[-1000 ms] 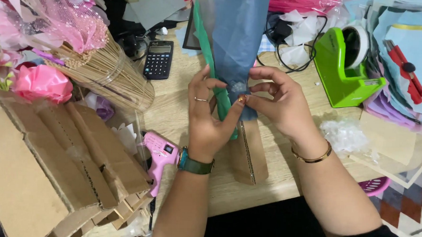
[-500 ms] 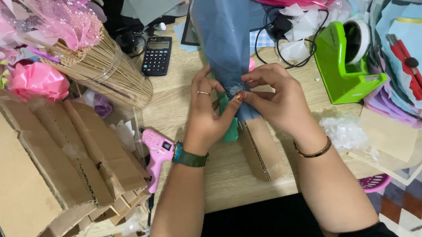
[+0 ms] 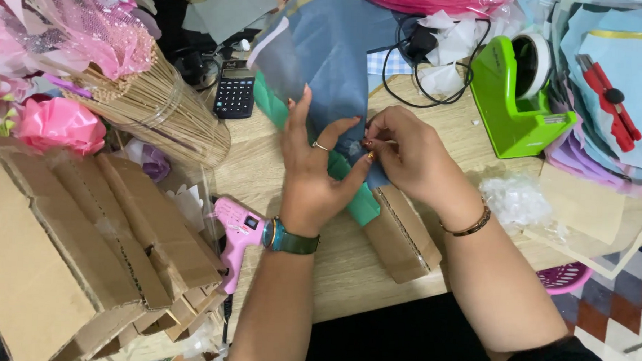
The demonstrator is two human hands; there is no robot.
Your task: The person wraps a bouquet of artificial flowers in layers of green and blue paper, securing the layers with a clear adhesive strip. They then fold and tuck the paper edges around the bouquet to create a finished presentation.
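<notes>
A cone of blue wrapping paper (image 3: 327, 51) with a green layer (image 3: 360, 200) under it lies on the wooden table (image 3: 263, 178), its narrow end toward me. My left hand (image 3: 310, 176) wraps around the narrow part from the left, with the index finger raised. My right hand (image 3: 405, 152) pinches the paper at the same spot with its fingertips, where a small piece of clear tape seems to sit. The cone's tip rests on a small cardboard block (image 3: 401, 234).
A green tape dispenser (image 3: 515, 102) stands at the right, with stacked coloured papers and a red cutter (image 3: 613, 99) beyond. A calculator (image 3: 235, 90), a jar of wooden sticks (image 3: 151, 112), a pink glue gun (image 3: 236, 231) and cardboard strips (image 3: 80, 242) lie at the left.
The cone has tilted, its wide end swinging left. My left hand has opened its index finger and both hands have shifted slightly up the paper.
</notes>
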